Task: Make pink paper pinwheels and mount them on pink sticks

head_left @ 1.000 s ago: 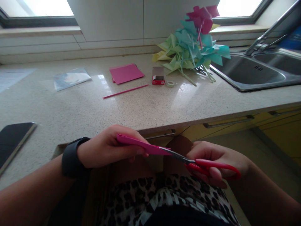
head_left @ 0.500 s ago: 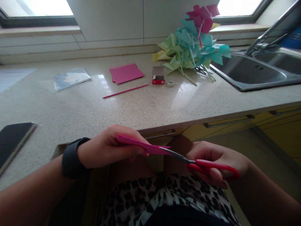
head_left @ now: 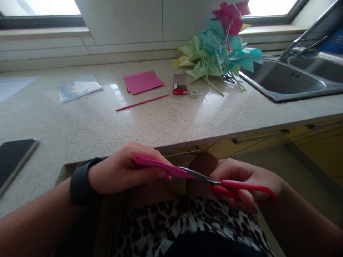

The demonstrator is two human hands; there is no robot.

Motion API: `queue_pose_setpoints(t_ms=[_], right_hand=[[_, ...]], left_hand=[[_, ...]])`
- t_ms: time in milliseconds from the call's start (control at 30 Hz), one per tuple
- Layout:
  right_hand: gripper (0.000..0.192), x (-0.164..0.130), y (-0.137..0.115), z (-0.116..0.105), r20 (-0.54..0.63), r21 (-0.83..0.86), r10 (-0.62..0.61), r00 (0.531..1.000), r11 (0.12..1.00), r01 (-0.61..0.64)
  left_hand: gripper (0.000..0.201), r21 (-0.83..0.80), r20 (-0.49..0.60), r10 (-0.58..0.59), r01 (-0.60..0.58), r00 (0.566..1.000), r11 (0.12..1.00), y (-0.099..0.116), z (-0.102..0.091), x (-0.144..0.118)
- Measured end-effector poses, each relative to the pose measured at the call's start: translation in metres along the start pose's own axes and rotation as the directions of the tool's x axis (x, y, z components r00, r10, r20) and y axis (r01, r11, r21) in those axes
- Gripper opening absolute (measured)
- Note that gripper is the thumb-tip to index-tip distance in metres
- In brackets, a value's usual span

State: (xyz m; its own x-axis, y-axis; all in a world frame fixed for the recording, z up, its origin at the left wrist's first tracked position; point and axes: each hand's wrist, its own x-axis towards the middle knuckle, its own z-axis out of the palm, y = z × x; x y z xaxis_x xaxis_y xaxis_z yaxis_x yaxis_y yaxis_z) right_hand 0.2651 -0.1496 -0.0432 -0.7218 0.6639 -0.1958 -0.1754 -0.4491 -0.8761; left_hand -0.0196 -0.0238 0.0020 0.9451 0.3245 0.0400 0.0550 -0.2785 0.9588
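My left hand (head_left: pixel 134 166), with a dark watch on its wrist, pinches a folded piece of pink paper (head_left: pixel 158 165) in front of the counter edge. In my right hand (head_left: pixel 246 178) are red-handled scissors (head_left: pixel 227 185), my fingers through the loops. Their blades point left and lie on the right end of the paper, nearly closed along it. The lower blade is mostly hidden behind the paper. Both hands are above my lap.
On the counter (head_left: pixel 171 121) lie pink sheets (head_left: pixel 143 82), a thin pink stick (head_left: pixel 142 102), a small red-and-grey box (head_left: pixel 179 84), a tape roll (head_left: pixel 194 93), a clear packet (head_left: pixel 79 89) and a dark phone-like slab (head_left: pixel 16 157). Paper pinwheels (head_left: pixel 219 50) pile beside the steel sink (head_left: pixel 284 98).
The scissor blades have closed further on the paper; the strip's upper tip beyond the blade no longer shows. Both hands stay in nearly the same place.
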Motion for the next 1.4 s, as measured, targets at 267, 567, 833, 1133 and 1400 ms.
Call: queue_pose_setpoints(t_ms=[267, 567, 833, 1133, 1400], right_hand=[[0.051, -0.002, 0.002, -0.001, -0.013, -0.021, 0.003, 1.0, 1.0, -0.003], [0.045, -0.004, 0.0, -0.002, -0.027, -0.061, 0.035, 0.999, 0.997, -0.037], [0.05, -0.004, 0.001, 0.002, -0.053, -0.083, 0.036, 0.998, 0.996, -0.041], [0.055, 0.003, -0.005, 0.008, -0.031, -0.163, 0.0, 1.0, 0.987, -0.006], [0.057, 0.006, -0.011, 0.01, -0.048, -0.218, -0.006, 0.999, 0.976, -0.004]], left_hand=[[0.015, -0.05, -0.006, -0.035, 0.035, 0.999, 0.998, 0.002, 0.002, -0.001], [0.015, -0.069, -0.005, -0.046, 0.045, 0.999, 0.997, 0.0, 0.003, 0.0], [0.016, -0.084, 0.006, -0.046, 0.046, 0.999, 0.995, 0.002, 0.004, -0.001], [0.016, 0.028, -0.012, 0.036, -0.035, 0.999, 0.999, 0.004, 0.007, 0.003], [0.017, 0.025, -0.01, 0.052, -0.052, 0.999, 0.998, 0.004, 0.007, 0.001]])
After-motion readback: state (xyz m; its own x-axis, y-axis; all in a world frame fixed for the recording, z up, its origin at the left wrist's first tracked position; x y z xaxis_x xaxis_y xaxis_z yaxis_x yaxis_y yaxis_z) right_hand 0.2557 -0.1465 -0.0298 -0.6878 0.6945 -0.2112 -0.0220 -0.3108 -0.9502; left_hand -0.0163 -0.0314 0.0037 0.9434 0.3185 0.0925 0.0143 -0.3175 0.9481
